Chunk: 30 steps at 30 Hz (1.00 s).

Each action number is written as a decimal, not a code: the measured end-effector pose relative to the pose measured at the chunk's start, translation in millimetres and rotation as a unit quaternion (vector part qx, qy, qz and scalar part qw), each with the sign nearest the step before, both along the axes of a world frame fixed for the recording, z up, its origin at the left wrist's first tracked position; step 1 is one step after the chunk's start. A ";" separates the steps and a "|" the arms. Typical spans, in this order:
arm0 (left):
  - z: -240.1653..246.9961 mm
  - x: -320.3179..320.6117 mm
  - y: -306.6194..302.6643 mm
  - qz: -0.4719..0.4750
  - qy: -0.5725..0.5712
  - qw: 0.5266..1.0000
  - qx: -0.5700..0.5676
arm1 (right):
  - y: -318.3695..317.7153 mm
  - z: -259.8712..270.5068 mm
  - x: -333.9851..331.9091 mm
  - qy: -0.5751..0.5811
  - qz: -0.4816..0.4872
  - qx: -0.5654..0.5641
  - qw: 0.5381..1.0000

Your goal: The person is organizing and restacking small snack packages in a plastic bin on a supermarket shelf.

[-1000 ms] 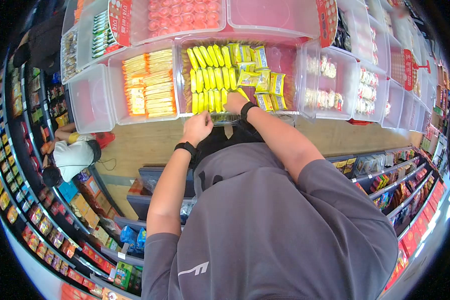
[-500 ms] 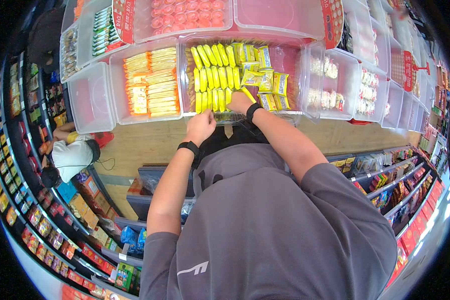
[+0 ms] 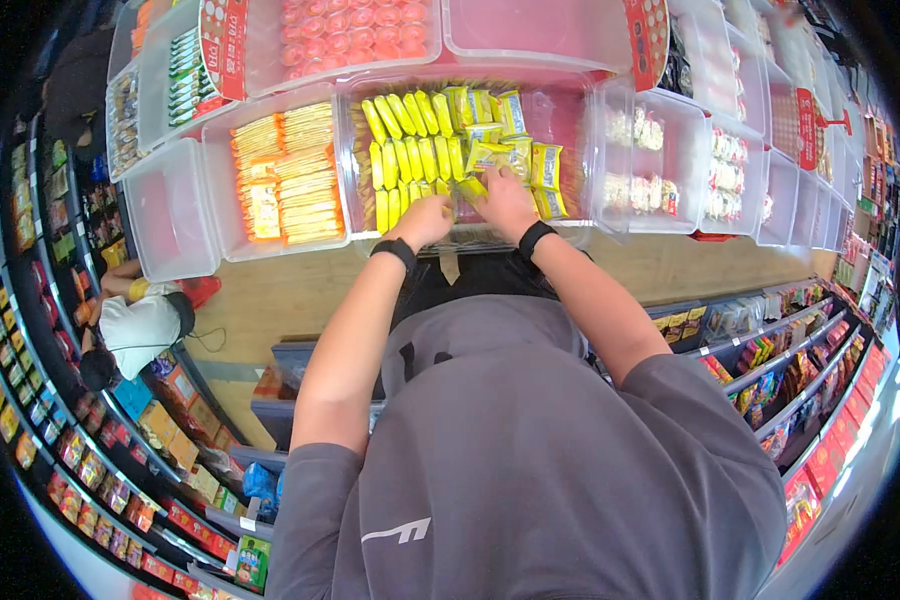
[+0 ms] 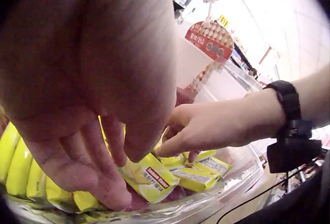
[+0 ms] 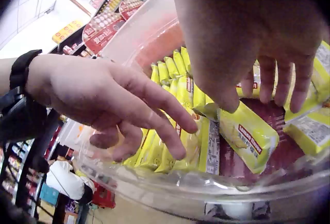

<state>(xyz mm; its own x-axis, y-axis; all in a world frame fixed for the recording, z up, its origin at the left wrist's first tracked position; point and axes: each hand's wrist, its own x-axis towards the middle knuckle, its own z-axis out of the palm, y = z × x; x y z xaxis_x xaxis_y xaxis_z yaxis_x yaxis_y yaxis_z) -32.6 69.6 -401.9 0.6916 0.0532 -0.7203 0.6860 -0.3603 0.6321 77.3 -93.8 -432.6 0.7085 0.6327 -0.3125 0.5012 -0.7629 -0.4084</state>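
Yellow packets (image 3: 411,158) stand in close rows at the left of a clear bin (image 3: 580,180); others lie loosely to the right. Over the front row is the left hand (image 3: 427,222); in the right wrist view the left hand (image 5: 113,95) has its fingers extended and spread, touching the tops of the packets. The right hand (image 3: 508,205) reaches in beside it. Its thumb touches a tilted yellow packet (image 5: 249,136) with red lettering, and its fingers hang down over the loose packets, with no grip visible. Dark pink bin bottom shows around that packet.
Left of the bin is one with orange packets (image 3: 306,190), then a bare bin (image 3: 175,215). White-wrapped items fill a bin (image 3: 642,180) at the right. Behind are red round sweets (image 3: 360,30). A person in a white shirt (image 3: 138,330) crouches at far left.
The left hand has moved right and forward onto the front row. The right hand has shifted right, away from the row, toward the loose packets. The bins sit slightly further left in view.
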 end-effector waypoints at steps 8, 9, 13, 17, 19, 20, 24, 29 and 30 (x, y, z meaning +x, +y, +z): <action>-35.9 15.5 -38.3 -0.068 -0.010 0.994 0.082 | 1.0 -40.2 13.5 0.156 0.039 -0.036 0.986; -34.5 18.7 -41.1 -0.059 0.005 0.995 0.078 | 0.9 -44.0 13.3 0.170 0.034 -0.041 0.984; -50.1 22.8 -49.3 -0.053 0.026 0.995 0.074 | 5.2 -33.4 14.6 0.213 0.012 -0.052 0.976; -45.0 29.3 -49.6 -0.032 0.030 0.997 0.067 | 2.7 -42.5 15.2 0.204 0.023 -0.043 0.978; -46.7 26.6 -47.3 -0.022 0.022 0.997 0.065 | 6.1 -51.5 14.3 0.196 0.023 -0.030 0.980; -42.3 25.0 -45.9 -0.021 0.021 0.997 0.068 | 8.8 -59.9 11.5 0.193 0.015 -0.024 0.981; -43.4 14.1 -46.9 -0.027 0.009 0.997 0.076 | 20.1 -55.5 -0.9 0.168 0.050 -0.038 0.984; -11.5 13.0 -48.5 -0.009 -0.026 0.991 0.131 | 27.7 -62.7 -0.3 0.209 0.031 -0.030 0.977; -11.9 11.5 -47.5 -0.018 -0.041 0.990 0.132 | 24.9 -63.4 3.0 0.227 0.043 -0.036 0.972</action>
<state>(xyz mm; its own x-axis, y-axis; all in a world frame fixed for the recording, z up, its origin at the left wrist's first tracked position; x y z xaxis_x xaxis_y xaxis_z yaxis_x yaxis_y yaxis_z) -21.1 22.1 -413.7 0.7521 0.2070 -0.6258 0.6201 -0.5438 0.5654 80.3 -68.9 -496.0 0.4328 0.6484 -0.6262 0.3444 -0.7609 -0.5499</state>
